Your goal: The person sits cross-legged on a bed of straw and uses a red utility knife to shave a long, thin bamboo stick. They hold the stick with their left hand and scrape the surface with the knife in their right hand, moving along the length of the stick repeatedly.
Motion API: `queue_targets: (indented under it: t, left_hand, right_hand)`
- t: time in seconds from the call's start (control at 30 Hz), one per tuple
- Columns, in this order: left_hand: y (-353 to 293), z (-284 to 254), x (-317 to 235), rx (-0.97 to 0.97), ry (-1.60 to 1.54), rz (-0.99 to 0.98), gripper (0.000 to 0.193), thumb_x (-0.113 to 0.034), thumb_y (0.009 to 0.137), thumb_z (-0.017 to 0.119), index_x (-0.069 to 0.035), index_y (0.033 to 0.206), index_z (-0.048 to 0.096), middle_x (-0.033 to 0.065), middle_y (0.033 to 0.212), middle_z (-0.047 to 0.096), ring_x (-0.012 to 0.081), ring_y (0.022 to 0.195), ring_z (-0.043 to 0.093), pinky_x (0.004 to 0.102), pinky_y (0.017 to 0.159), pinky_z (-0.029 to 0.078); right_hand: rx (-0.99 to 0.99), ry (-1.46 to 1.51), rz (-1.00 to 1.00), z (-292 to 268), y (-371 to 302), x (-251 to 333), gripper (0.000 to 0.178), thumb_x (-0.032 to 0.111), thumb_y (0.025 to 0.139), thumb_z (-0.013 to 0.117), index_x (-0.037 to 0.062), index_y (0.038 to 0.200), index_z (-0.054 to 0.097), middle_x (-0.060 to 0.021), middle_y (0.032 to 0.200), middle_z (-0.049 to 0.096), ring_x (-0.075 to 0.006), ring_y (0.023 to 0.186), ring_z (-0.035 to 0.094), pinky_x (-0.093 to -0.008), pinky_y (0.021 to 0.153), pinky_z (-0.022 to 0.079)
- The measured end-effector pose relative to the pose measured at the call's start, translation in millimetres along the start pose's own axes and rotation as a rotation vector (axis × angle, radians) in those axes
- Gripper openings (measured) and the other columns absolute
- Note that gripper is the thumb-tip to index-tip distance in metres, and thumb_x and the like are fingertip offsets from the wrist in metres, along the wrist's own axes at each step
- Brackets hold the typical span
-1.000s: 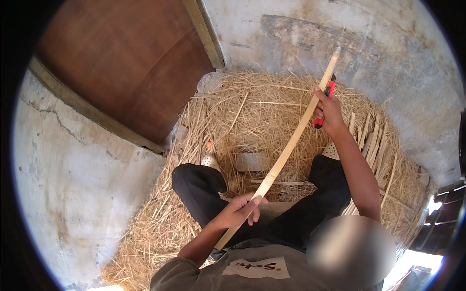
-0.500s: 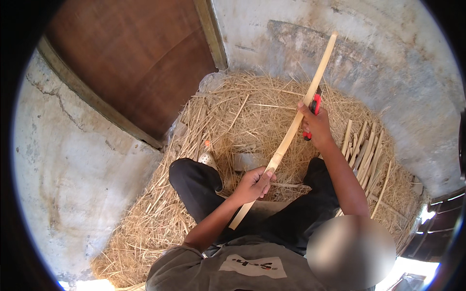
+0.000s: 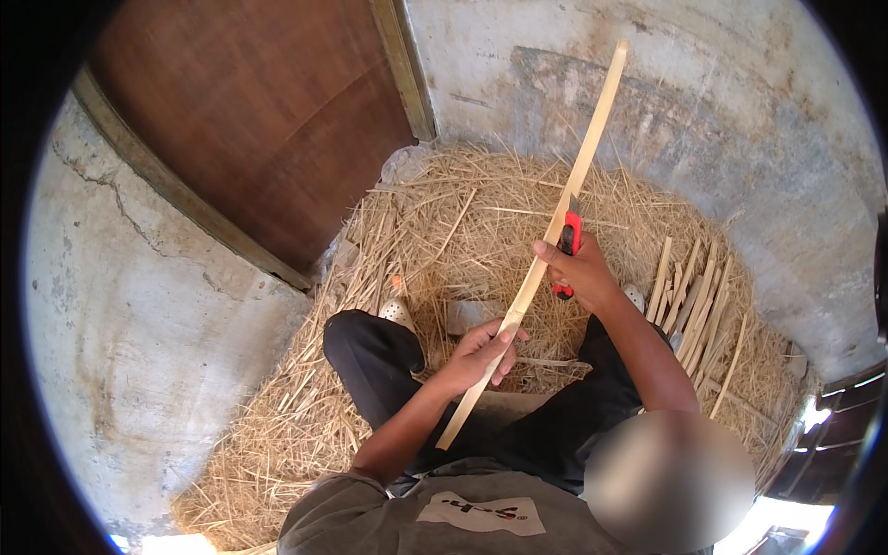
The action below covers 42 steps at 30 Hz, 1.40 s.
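Note:
A long pale bamboo strip (image 3: 588, 139) slants across the view from the upper right down to my lap. Near its lower part my left hand (image 3: 478, 359) holds it, thumb on top and fingers bent beneath, some of them loosely apart. My right hand (image 3: 585, 271) grips a red and black utility knife (image 3: 573, 225), its blade pointing away from me and lying close along the strip's right edge. The right thumb rests on the strip above my left hand. Whether the blade cuts into the bamboo I cannot tell.
Straw (image 3: 277, 444) covers the floor around my bent legs. A bundle of split strips (image 3: 696, 301) lies to my right. A grey block (image 3: 465, 315) sits between my feet. Plastered walls (image 3: 148, 305) and a brown door (image 3: 250, 111) enclose the far side.
My right hand, with the knife, has slid down along the strip toward my left hand. The strip's far end has shifted slightly left and farther away.

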<state>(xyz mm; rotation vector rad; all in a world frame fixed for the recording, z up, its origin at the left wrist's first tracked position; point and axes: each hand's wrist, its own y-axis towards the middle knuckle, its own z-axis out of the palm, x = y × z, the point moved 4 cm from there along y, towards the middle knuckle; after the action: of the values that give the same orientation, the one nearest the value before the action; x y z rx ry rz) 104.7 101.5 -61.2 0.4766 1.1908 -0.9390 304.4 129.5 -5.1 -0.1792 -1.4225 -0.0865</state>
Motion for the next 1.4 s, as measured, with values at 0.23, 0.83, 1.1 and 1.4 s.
queue_targets:
  t: [0.23,0.83,1.1,1.4]
  left_hand:
    - [-7,9,-11,0.094,-0.417,0.028,0.052,-0.037,0.103,0.035,0.0,0.139,0.039,0.0009,0.056,0.045,0.0071,0.04,0.035,0.0217,0.043,0.033]
    - [-35,0,-20,-0.148,-0.551,-0.007,0.049,-0.031,0.103,0.038,-0.004,0.144,0.036,0.0009,0.057,0.042,0.0079,0.041,0.032,0.0214,0.044,0.029]
    - [-37,2,-22,-0.173,-0.536,-0.01,0.049,-0.031,0.102,0.038,-0.003,0.142,0.035,-0.0008,0.057,0.043,0.007,0.039,0.034,0.0219,0.047,0.03]
    - [-41,5,-21,-0.179,-0.497,-0.023,0.05,-0.033,0.102,0.038,-0.003,0.142,0.036,-0.0007,0.057,0.043,0.0067,0.038,0.034,0.0223,0.048,0.03]
  right_hand:
    - [-0.036,-0.171,0.076,-9,8,-14,0.03,0.03,0.087,0.072,0.0054,0.085,0.056,0.0035,0.059,0.046,-0.0067,0.047,0.038,-0.0246,0.045,0.03]
    - [0.137,-0.139,0.077,1,-20,1,0.037,0.034,0.102,0.042,0.0001,0.111,0.053,-0.0071,0.07,0.06,-0.01,0.047,0.051,-0.0232,0.047,0.044]
    - [0.081,-0.125,0.067,-13,-15,4,0.037,0.039,0.101,0.046,0.0038,0.089,0.053,-0.0053,0.056,0.055,-0.0095,0.039,0.047,-0.0242,0.041,0.041]
    - [0.097,-0.283,0.047,-9,-18,0,0.034,0.036,0.1,0.049,0.0032,0.092,0.056,-0.0037,0.059,0.055,-0.0084,0.041,0.049,-0.0228,0.041,0.04]
